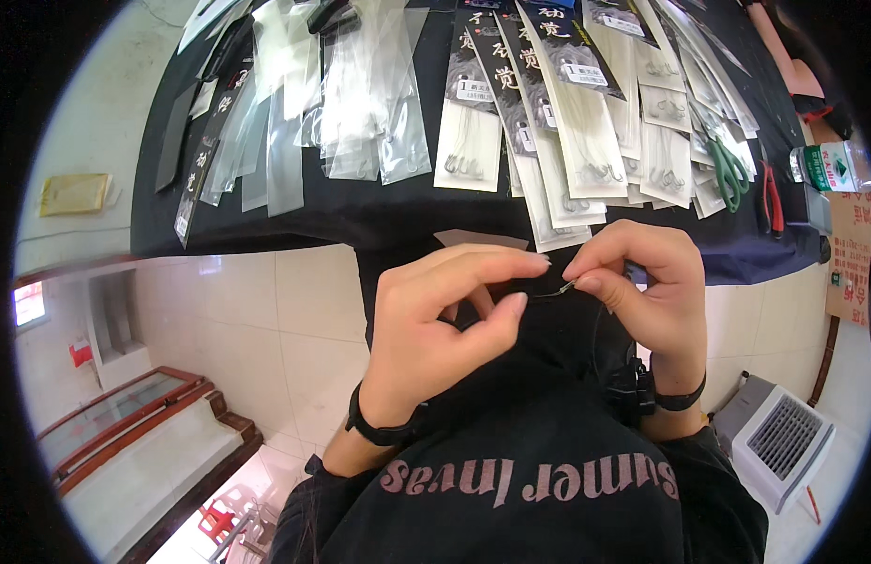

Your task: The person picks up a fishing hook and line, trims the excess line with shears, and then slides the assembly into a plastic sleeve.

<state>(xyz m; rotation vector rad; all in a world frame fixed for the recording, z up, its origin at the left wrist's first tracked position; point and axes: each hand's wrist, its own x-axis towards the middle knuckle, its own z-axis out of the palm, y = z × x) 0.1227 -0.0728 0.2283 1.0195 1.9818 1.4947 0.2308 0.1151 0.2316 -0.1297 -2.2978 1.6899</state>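
Between the thumb and forefinger of my right hand (647,282) is a small fishing hook (552,293), held just off the table's near edge. Its thin end points toward my left hand (435,305). That hand has its thumb and forefinger apart, close to the hook, with nothing visible between them. Beyond my hands lie overlapping fishing hook packets (586,141) with black headers, white cards and several hooks showing at their lower ends. Any line tied to the held hook is too fine to make out.
A black cloth covers the table (313,221). Clear plastic bags (360,122) lie at the left. Right of the packets are green-handled scissors (729,174), a red-handled tool (772,202) and a bottle (830,166). Another person's arm (778,61) shows far right; an air cooler (783,437) stands below.
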